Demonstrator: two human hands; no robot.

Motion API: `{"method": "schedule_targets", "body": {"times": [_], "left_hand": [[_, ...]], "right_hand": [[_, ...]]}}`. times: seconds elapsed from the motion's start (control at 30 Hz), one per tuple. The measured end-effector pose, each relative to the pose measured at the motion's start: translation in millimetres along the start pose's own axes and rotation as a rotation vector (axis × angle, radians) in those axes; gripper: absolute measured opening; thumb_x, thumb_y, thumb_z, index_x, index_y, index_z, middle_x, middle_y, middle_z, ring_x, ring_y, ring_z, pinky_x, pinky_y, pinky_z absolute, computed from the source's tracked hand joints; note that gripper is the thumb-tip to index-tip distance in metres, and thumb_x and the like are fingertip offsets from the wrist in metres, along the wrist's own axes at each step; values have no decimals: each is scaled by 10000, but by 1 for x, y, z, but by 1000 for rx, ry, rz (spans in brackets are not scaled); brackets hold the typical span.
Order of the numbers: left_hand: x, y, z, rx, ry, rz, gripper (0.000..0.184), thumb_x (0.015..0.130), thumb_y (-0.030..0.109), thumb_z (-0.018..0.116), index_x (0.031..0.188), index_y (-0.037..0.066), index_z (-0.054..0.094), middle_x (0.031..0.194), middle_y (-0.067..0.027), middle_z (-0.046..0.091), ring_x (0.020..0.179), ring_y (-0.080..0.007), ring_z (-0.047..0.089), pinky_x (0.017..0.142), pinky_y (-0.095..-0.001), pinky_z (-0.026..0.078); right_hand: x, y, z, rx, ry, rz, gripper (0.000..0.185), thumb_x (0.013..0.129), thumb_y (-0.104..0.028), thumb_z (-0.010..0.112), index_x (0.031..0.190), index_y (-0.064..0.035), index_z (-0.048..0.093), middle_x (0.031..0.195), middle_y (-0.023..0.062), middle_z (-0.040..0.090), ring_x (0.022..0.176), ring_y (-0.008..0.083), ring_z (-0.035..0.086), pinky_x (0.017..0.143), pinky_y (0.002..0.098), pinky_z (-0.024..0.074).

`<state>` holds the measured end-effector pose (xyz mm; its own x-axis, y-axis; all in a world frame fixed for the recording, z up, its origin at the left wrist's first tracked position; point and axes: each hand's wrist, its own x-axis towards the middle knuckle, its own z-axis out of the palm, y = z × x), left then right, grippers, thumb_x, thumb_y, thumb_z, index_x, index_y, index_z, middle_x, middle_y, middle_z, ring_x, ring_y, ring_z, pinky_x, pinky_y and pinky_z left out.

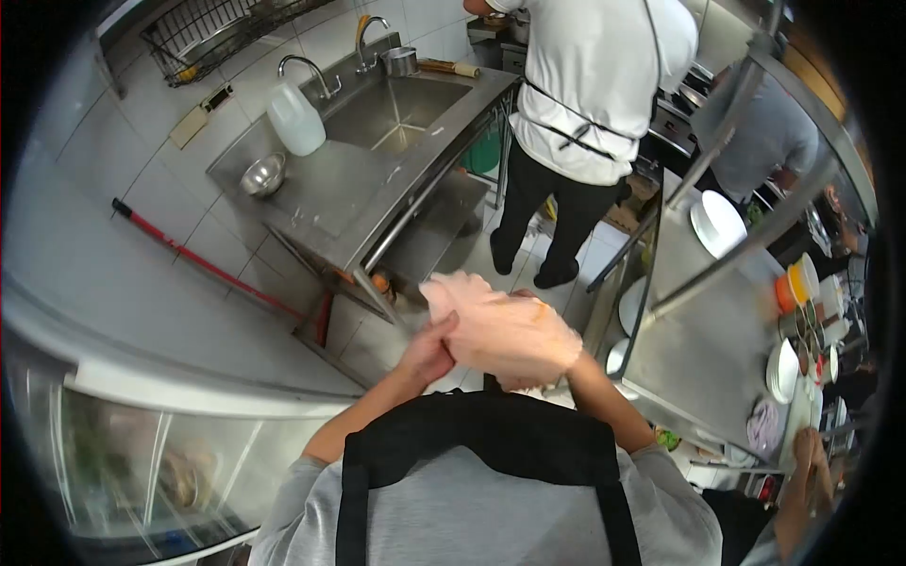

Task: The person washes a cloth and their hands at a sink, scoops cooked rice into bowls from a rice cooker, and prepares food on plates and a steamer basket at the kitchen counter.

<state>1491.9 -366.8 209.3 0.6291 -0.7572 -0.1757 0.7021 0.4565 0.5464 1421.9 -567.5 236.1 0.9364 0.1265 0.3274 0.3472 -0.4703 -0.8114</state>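
Note:
A pale pink, wrinkled cloth point(505, 330) with a faint orange stain is spread between my hands in front of my chest. My left hand point(431, 351) grips its left side, the thumb lying on top and the fingers underneath. Most of my right hand point(522, 293) is behind the cloth; only a bit of the fingers shows past the top edge, and the forearm comes up from the right. It appears to support the cloth from below.
On the left, a steel sink counter point(349, 189) carries a plastic jug point(295, 120), a metal bowl point(263, 175) and a pot point(400, 62). A person in a white shirt point(590, 85) stands ahead. To the right, a steel table point(698, 349) holds bowls point(717, 224). A glass-fronted case point(189, 462) is at lower left.

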Motion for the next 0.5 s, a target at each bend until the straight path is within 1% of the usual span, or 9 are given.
{"method": "schedule_targets", "body": {"times": [0.03, 0.1, 0.17, 0.2, 0.27, 0.33, 0.4, 0.43, 0.5], "left_hand": [[28, 19, -8, 32, -8, 75, 562, 854, 205, 582, 1339, 116, 312, 1304, -79, 430, 1220, -221, 402, 1021, -396, 335], [73, 72, -11, 67, 28, 206, 534, 858, 177, 572, 1327, 109, 327, 1301, -85, 432, 1209, -225, 414, 1015, -391, 344], [97, 141, 14, 124, 161, 357, 502, 864, 143, 556, 1315, 98, 339, 1292, -90, 441, 1180, -229, 443, 992, -381, 372], [111, 173, 23, 180, 254, 458, 494, 865, 129, 550, 1311, 91, 340, 1284, -92, 449, 1162, -229, 460, 977, -374, 389], [139, 234, 7, 571, 436, 656, 487, 860, 144, 574, 1296, 75, 368, 1199, -82, 517, 1080, -199, 516, 910, -337, 433], [151, 282, 8, 950, 611, 627, 442, 845, 167, 609, 1238, 49, 445, 1084, -58, 575, 976, -156, 550, 841, -298, 452], [171, 325, -46, 1285, 819, 706, 379, 835, 170, 617, 1170, 29, 511, 1012, -37, 594, 891, -128, 557, 790, -274, 458], [178, 345, -71, 1341, 942, 582, 380, 815, 154, 616, 1156, 16, 522, 1004, -81, 598, 862, -154, 564, 783, -275, 460], [189, 369, -124, 1560, 1111, 531, 433, 791, 158, 629, 1180, 14, 504, 995, -120, 596, 846, -202, 575, 778, -295, 465]], "right_hand": [[15, 22, -20, 125, 51, 26, 302, 773, -178, 619, 1052, -65, 591, 1054, 94, 591, 875, 209, 594, 756, 322, 476], [57, 51, -70, 156, 52, 243, 303, 753, -172, 664, 1034, -69, 619, 1046, 65, 592, 885, 163, 576, 745, 298, 475], [104, 72, -130, 108, 235, 324, 329, 750, -144, 687, 1065, -86, 612, 1020, 55, 595, 885, 149, 559, 743, 277, 465], [133, 93, -162, 137, 364, 202, 296, 758, -149, 681, 1040, -84, 616, 1008, 38, 603, 869, 151, 560, 737, 269, 460], [196, 117, -227, -59, 592, 122, 219, 791, -105, 635, 1008, -76, 622, 1002, 46, 613, 865, 156, 561, 759, 262, 450], [260, 115, -279, -361, 703, 42, 180, 803, -88, 613, 980, -61, 627, 971, 63, 617, 870, 161, 566, 759, 270, 449], [321, 119, -304, -388, 767, -326, 159, 789, -71, 614, 945, -41, 631, 936, 88, 616, 843, 206, 582, 755, 298, 455], [342, 129, -311, -490, 759, -383, 146, 798, -57, 605, 940, -32, 630, 922, 93, 617, 839, 209, 587, 759, 294, 456], [379, 153, -322, -694, 754, -495, 122, 816, -28, 587, 931, -15, 627, 893, 102, 619, 830, 213, 596, 767, 287, 459]]}}
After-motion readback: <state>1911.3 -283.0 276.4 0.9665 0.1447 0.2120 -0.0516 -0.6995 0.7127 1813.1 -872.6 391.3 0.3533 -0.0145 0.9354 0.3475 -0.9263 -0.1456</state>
